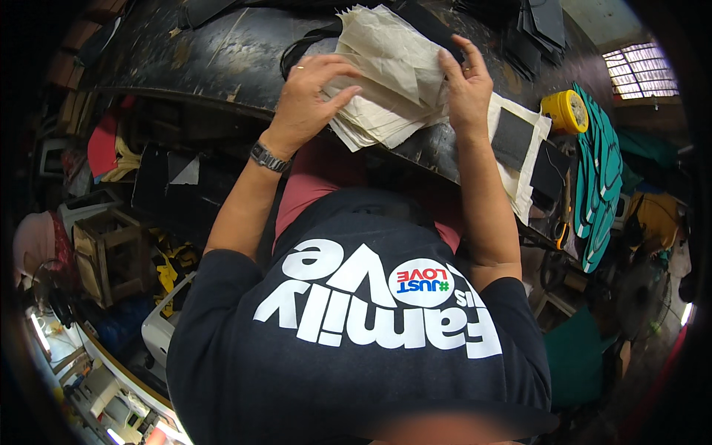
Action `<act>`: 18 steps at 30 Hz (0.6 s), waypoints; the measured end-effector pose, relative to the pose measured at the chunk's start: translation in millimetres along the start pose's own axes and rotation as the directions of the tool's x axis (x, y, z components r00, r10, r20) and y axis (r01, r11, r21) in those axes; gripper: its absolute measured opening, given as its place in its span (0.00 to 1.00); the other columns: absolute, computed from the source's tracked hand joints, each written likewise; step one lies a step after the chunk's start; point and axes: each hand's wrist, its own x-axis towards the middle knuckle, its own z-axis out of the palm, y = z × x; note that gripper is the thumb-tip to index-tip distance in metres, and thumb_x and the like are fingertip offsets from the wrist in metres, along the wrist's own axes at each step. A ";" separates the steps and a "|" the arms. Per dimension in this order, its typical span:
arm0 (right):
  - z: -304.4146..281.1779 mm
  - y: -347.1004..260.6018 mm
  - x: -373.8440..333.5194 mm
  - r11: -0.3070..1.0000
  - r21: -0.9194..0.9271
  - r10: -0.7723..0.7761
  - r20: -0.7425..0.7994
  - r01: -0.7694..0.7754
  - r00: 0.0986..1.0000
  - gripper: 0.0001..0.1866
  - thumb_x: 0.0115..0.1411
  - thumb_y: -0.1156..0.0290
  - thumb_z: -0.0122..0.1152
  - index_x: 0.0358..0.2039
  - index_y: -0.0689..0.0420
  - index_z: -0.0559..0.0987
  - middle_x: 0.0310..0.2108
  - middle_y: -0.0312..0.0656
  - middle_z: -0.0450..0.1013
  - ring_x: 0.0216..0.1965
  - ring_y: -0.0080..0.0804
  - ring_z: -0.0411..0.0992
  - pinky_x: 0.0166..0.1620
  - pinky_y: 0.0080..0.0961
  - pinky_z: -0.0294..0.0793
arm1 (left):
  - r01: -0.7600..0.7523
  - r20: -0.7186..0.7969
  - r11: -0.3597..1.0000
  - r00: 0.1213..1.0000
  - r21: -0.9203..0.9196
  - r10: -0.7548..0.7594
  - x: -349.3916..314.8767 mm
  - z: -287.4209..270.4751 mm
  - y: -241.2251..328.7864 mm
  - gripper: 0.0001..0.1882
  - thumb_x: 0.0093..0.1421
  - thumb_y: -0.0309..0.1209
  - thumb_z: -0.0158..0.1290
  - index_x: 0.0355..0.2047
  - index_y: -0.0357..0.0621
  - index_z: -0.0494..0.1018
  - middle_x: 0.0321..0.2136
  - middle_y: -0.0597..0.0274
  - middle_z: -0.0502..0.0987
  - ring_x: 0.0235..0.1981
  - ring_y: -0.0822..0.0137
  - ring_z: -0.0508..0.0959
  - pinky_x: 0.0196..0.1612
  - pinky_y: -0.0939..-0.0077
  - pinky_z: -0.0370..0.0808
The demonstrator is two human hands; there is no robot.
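Observation:
Several cream cloth pieces (391,63) lie in a loose, uneven stack at the table's near edge. From the left, my left hand (311,93), with a metal watch on its wrist, has a cream piece between its thumb and fingers. My right hand (469,85) is at the stack's right edge. Its fingers are apart and curved, with the thumb tip against the cloth. Black fabric strips (311,46) show behind and beside the stack, partly covered by it.
The dark worn table (222,55) spans the far side. Right of my hands lie more cream cloth with a dark piece (515,133), a yellow tub (565,111), orange-handled scissors (562,231) and hanging green fabric pieces (597,178). Black sheets (535,33) lie at the back right. A wooden stool (111,256) stands left.

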 end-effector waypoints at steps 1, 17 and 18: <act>-3.9 -1.1 3.6 1.000 0.024 0.011 -0.011 -0.011 1.000 0.24 0.64 0.71 0.68 0.59 0.60 0.75 0.29 0.33 0.76 0.29 0.16 0.71 0.36 0.15 0.73 | -0.032 0.038 0.999 0.999 0.003 0.032 5.2 2.6 1.2 0.15 0.57 0.32 0.67 0.45 0.47 0.82 0.47 0.61 0.81 0.53 0.57 0.77 0.58 0.64 0.71; -14.8 -23.7 -18.4 0.996 -0.069 -0.049 0.146 0.060 0.988 0.29 0.63 0.62 0.69 0.63 0.54 0.74 0.37 0.41 0.81 0.40 0.26 0.77 0.49 0.25 0.74 | 0.109 -0.049 0.938 0.990 -0.328 -0.132 42.0 12.3 -16.2 0.16 0.71 0.42 0.55 0.45 0.43 0.82 0.43 0.63 0.81 0.47 0.68 0.78 0.54 0.74 0.72; -14.0 -22.4 -17.1 0.966 -0.201 -0.135 0.156 0.165 0.978 0.29 0.62 0.61 0.71 0.62 0.52 0.75 0.37 0.40 0.81 0.41 0.28 0.76 0.51 0.28 0.73 | 0.116 -0.050 0.942 0.989 -0.314 -0.138 40.2 11.9 -17.2 0.16 0.71 0.42 0.54 0.46 0.43 0.82 0.43 0.63 0.81 0.47 0.68 0.78 0.54 0.74 0.72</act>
